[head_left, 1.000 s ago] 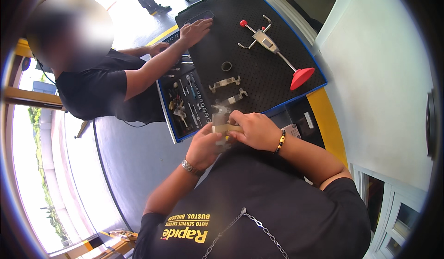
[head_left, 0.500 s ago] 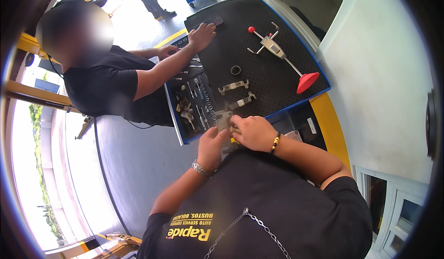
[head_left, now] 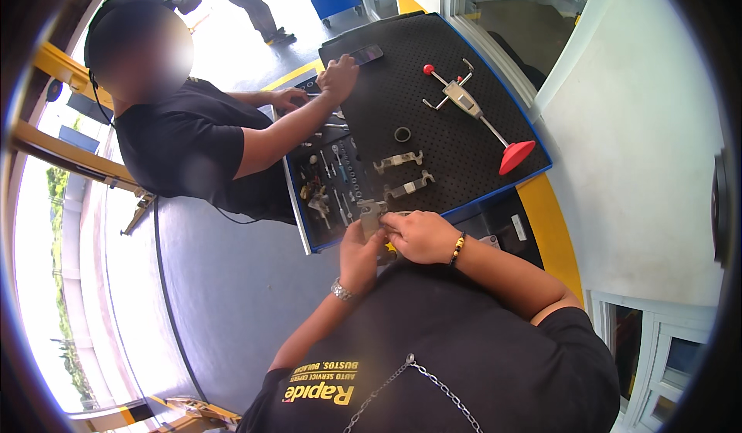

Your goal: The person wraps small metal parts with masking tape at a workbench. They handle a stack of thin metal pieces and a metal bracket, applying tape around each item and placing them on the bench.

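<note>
In front of my chest, my left hand (head_left: 360, 263) grips a flat grey-tan metal piece with notched ends, which looks like a brake pad (head_left: 371, 215). My right hand (head_left: 423, 236) is closed at the pad's right side, fingertips pressed against it; whatever lies beneath those fingertips is hidden. Just beyond, two similar pads lie on the black perforated mat, a nearer pad (head_left: 410, 186) and a farther pad (head_left: 399, 161). A dark ring (head_left: 402, 134) sits a little past them.
An open tool drawer (head_left: 315, 241) with sockets and ratchets stands left of the mat (head_left: 464, 162). A co-worker's hand (head_left: 338, 79) rests by a phone (head_left: 366, 54). A forked tool (head_left: 464, 100) with a red cone lies at right. Farther off, another person (head_left: 247, 4) stands.
The view has shifted slightly, so the cart sits lower in the picture. My hands keep hold of the pad, and my right fingers have shifted a little on it. The co-worker's hand has drawn back slightly.
</note>
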Tool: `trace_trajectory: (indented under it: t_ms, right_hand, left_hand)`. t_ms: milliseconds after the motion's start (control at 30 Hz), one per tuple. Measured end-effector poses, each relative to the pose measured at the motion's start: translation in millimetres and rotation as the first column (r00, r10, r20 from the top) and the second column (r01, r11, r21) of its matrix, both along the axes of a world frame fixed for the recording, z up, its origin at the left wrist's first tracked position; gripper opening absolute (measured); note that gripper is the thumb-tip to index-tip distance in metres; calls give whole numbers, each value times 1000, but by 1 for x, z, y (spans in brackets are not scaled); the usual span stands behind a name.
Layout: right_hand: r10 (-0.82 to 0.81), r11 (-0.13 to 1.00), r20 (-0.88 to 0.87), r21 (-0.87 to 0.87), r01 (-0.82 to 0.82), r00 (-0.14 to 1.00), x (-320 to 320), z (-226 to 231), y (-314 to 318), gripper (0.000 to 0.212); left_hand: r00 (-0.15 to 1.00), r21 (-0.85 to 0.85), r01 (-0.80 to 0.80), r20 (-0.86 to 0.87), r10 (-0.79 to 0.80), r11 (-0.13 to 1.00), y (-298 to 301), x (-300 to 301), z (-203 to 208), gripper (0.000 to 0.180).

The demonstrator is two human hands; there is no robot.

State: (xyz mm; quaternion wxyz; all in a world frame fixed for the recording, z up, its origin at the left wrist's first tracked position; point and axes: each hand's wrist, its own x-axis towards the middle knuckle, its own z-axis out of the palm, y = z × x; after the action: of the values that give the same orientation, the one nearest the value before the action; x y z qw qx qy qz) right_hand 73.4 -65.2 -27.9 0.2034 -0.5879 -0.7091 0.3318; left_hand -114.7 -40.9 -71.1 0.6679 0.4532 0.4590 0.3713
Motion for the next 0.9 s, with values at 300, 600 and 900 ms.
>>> trace_trajectory:
  t_ms: [300, 600, 900]
  right_hand:
    - [54, 998, 29, -31, -54, 998, 11, 19, -4, 29]
    - [75, 991, 110, 105, -87, 991, 9, 15, 3, 23]
    - [-194, 921, 64, 354, 160, 979, -6, 27, 26, 17]
  left_hand:
    - [998, 178, 42, -54, -33, 983, -10, -5, 10, 33]
    - [994, 67, 26, -105, -19, 997, -4, -1, 12, 38]
    - [928, 522, -4, -315, 197, 853, -9, -1, 66, 27]
